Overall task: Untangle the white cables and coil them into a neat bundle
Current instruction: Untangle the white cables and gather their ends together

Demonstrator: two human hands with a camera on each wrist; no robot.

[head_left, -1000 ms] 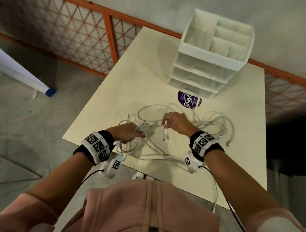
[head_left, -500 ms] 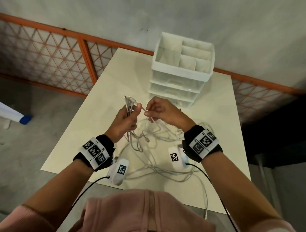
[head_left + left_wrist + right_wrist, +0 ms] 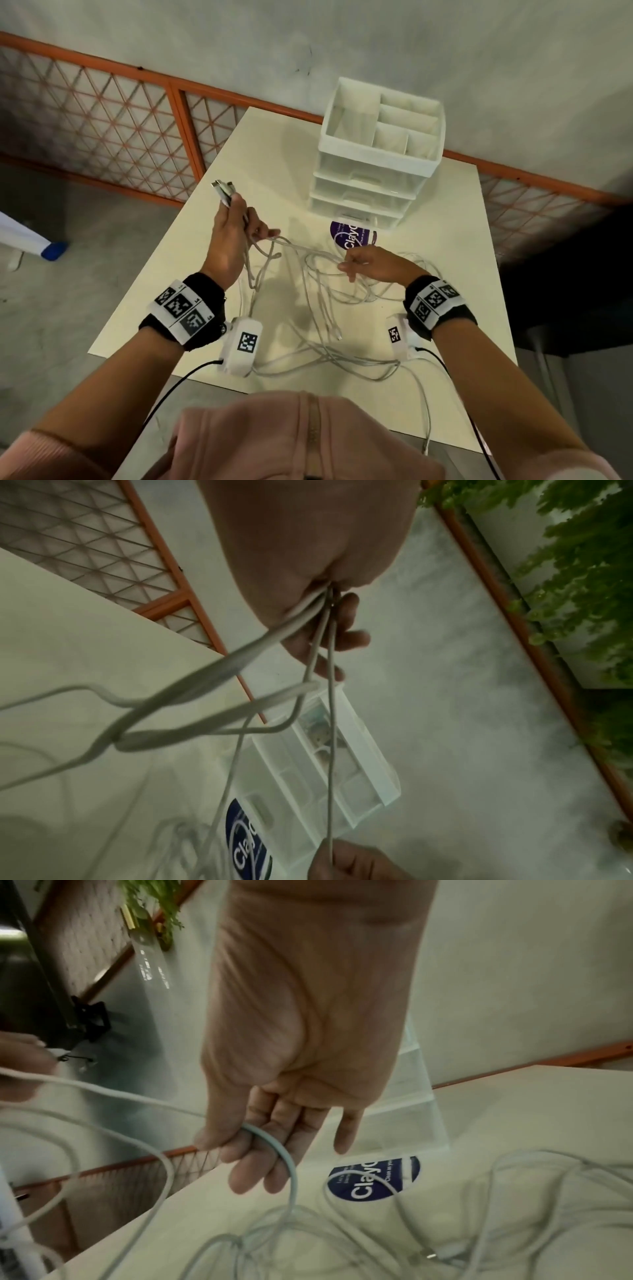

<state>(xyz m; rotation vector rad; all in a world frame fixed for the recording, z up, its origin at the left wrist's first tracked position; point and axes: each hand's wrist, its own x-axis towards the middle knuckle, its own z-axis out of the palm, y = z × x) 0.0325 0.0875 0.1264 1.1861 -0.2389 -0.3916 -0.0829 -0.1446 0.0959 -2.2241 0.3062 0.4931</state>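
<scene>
Here the left hand, raised at ten o'clock, clenches the gathered plug ends of the white cables. The strands run toward four o'clock, where the right hand pinches one. The tangle lies on the bench between and below them, nearer the right.

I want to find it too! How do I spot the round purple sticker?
Start at the white drawer organizer standing at the far side of the cream table. Look at the tabletop just in front of its bottom drawer: the sticker lies flat there. It is the only dark, round thing among the white cables.
</scene>
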